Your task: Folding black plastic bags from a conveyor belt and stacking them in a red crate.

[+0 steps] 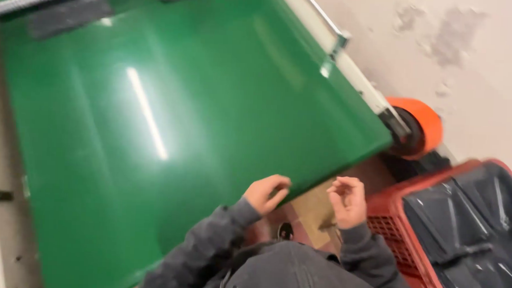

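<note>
A wide, glossy green conveyor belt (pixel 154 129) fills most of the view. My left hand (pixel 267 193) is curled into a loose fist right at the belt's near edge, with nothing visible in it. A little to its right, my right hand (pixel 346 201) hovers over the gap between the belt and a red plastic crate (pixel 390 222). Its fingers are bent but apart and hold nothing. Both arms wear grey sleeves. A dark cap brim (pixel 297 273) covers the bottom centre. The picture is motion-blurred.
The red crate at the lower right is lined with a black plastic bag (pixel 469 225). An orange roller end (pixel 424 126) sits at the belt's corner beside a white metal side rail (pixel 349 68). Pale stained floor (pixel 474 66) lies beyond. A grey frame (pixel 6 232) borders the belt's left.
</note>
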